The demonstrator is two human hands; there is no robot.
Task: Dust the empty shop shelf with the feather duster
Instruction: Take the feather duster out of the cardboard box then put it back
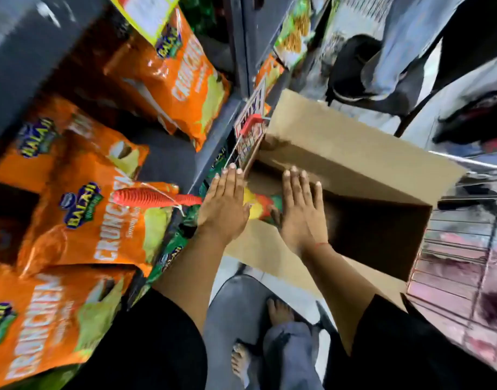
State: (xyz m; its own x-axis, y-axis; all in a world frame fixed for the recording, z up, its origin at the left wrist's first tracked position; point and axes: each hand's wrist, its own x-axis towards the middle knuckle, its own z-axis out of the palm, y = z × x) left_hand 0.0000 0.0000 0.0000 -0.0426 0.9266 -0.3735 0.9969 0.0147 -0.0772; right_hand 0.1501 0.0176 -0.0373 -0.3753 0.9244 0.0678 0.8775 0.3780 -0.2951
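A red ribbed duster handle lies across orange snack bags on the dark grey shop shelf; its feathers are not in view. Neither hand touches it. My left hand and my right hand are held flat, fingers straight, palms facing each other. Between them they press a yellow, red and green snack packet over the near corner of an open cardboard box. The shelf holds several orange bags, with a bare patch between them.
The cardboard box sits in a wire trolley to the right of the shelf. Green packets line the shelf below. Another person's legs and dark shoe stand at the top right. My bare feet are on the floor.
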